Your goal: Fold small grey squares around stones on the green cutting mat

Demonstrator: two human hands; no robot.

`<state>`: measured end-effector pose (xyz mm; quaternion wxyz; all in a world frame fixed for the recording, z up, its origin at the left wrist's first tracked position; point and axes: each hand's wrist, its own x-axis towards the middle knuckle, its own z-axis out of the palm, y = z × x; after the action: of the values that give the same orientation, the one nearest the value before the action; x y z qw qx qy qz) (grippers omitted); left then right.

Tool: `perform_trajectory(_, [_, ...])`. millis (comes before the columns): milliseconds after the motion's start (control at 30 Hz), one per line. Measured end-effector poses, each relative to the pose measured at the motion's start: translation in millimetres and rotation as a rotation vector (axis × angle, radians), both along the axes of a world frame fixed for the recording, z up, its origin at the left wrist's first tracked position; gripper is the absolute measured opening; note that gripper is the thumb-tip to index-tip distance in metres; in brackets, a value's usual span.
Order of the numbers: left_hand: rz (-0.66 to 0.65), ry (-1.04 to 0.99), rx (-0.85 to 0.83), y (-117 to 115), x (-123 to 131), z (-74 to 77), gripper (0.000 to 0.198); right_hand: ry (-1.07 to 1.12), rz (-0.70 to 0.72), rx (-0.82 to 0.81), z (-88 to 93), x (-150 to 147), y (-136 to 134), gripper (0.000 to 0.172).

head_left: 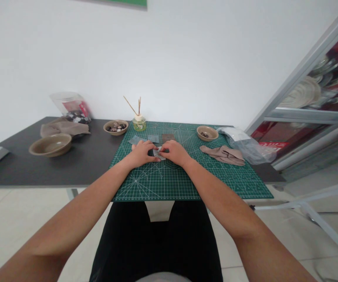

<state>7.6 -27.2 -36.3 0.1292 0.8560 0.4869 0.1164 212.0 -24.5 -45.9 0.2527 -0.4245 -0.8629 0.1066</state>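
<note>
Both hands meet over the green cutting mat (136,186). Between them is a small, crumpled-looking pale grey sheet (158,154), whose material I cannot make out. My left hand (142,154) is closed on its left side, with thumb and fingers at the edge. My right hand (175,152) pinches it from the right. Just beyond the fingers lie a grey-blue square sheet (153,138), another greyish sheet (135,140) and a brown square sheet (168,137), partly covered by my right hand.
A bowl of dark stones (115,132) and a reed diffuser (139,122) stand back left. A bowl (207,138) with a few brown pieces, a brown cloth (224,154) and a clear plastic bag (249,147) are right. Another bowl (51,145), cloth (65,127) and bag (72,107) sit left.
</note>
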Motion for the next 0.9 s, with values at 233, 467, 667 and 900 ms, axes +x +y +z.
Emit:
perform_trajectory(233, [0.003,0.007,-0.011,1.0,-0.3,1.0,0.053,0.000,0.127,-0.006,1.7,-4.2,-1.0,0.008])
perform_trajectory(467, [0.003,0.006,-0.007,-1.7,-0.2,2.2,0.056,0.011,0.067,-0.032,2.7,4.4,-0.8,0.009])
perform_trajectory(667, [0.014,0.006,-0.027,-3.1,1.8,5.3,0.055,-0.029,0.036,-0.002,0.1,-1.1,2.6,0.010])
perform_trajectory(900, [0.017,0.008,-0.032,-5.5,2.0,8.2,0.055,0.025,0.177,-0.056,6.3,0.4,-2.3,0.007])
